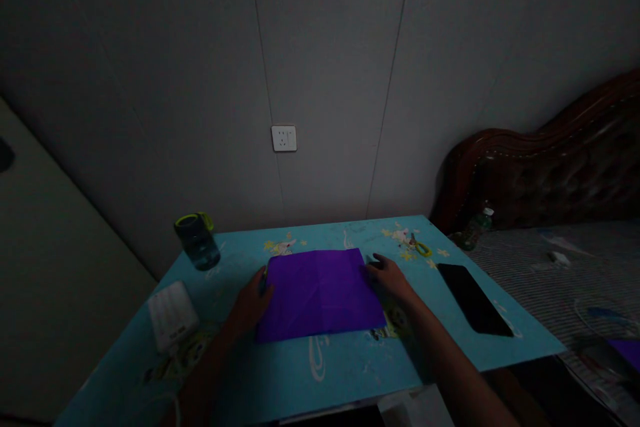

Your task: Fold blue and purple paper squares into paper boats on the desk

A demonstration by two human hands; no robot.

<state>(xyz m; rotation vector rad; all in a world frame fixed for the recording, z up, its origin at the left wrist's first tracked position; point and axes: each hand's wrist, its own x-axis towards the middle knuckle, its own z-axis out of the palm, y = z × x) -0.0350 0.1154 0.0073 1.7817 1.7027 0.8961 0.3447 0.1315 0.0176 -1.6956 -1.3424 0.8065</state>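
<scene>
A folded sheet of purple paper (320,293) lies before me on the table, with creases across its middle. At its left edge is my left hand (253,300), the thumb over the paper and the fingers curled along the side. My right hand (389,275) rests by the right edge; its thumb touches the paper near the upper corner, and its index finger is stretched out apart from the thumb. The undersides of both hands are hidden.
On the blue patterned table (350,373) are a water bottle (197,243) and a white power bank (173,313) with a cable at left. Yellow-handled scissors (421,247) and a black phone-like slab (473,297) lie at right. A bed (530,267) adjoins the table.
</scene>
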